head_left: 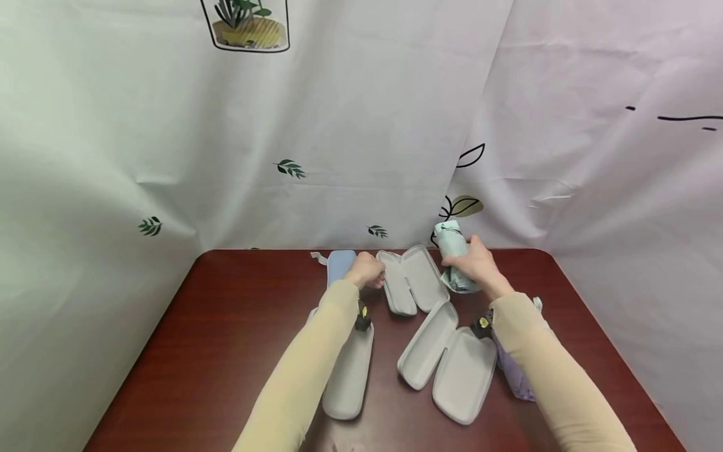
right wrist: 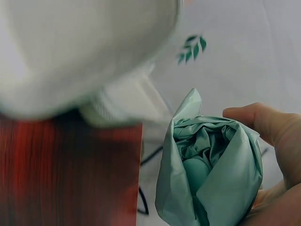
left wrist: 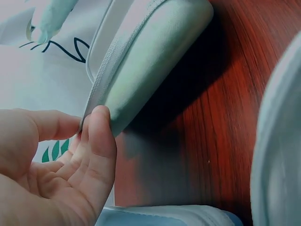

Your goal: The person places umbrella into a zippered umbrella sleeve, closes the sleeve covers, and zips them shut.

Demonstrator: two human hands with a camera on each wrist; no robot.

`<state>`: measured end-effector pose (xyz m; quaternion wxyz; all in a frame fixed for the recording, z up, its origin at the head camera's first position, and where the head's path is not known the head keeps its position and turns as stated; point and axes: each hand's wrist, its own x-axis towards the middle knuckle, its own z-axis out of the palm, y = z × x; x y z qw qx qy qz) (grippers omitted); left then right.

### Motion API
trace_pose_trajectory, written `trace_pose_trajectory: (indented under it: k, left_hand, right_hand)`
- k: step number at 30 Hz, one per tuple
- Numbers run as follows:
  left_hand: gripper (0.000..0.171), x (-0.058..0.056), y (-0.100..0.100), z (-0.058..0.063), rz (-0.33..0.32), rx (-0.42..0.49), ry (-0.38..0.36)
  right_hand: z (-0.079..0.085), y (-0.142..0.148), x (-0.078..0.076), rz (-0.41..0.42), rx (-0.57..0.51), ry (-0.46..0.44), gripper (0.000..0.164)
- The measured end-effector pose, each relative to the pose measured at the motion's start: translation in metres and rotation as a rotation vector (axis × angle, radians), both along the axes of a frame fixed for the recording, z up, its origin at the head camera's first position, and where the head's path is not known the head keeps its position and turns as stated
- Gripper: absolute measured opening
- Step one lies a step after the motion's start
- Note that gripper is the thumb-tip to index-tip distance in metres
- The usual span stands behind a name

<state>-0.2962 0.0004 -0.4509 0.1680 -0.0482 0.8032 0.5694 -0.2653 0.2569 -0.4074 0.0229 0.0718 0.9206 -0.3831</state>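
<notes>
In the head view my left hand (head_left: 366, 270) is at the near-left edge of an open pale zip case (head_left: 398, 285) at the back of the table. The left wrist view shows thumb and fingers pinching that case's zipped rim (left wrist: 106, 80). My right hand (head_left: 477, 260) grips a mint-green folded umbrella (head_left: 452, 242), raised and tilted just right of the case. In the right wrist view the umbrella's (right wrist: 230, 188) loose fabric end faces the camera, a rounded green tip inside the folds. The palm side of the right hand is hidden.
A second open pale case (head_left: 465, 376) lies nearer the front. One long open case (head_left: 349, 383) is partly under the left sleeve. A light blue case (head_left: 341, 262) lies by the left hand. Beside the right sleeve is a purple fabric bundle (head_left: 515, 373). Behind the table (head_left: 226, 339) hangs a printed curtain (head_left: 339, 125).
</notes>
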Motion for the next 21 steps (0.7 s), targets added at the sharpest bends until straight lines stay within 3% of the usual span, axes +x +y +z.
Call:
trace_pose_trajectory:
  k: [14,18,21]
  left_hand:
    - [0.014,-0.001,-0.007,-0.004,-0.055,-0.038,0.050]
    - [0.021,-0.001,-0.009,-0.005,-0.120,-0.129,0.131]
    - [0.030,-0.001,-0.010,-0.005,-0.188,-0.261,0.233]
  right_hand:
    - [-0.014,-0.049,-0.010,0.076,0.086,-0.015,0.073]
    - [-0.019,-0.053,-0.012,0.084,0.096,-0.023,0.069]
    - [-0.023,-0.054,-0.014,0.082,0.101,-0.036,0.068]
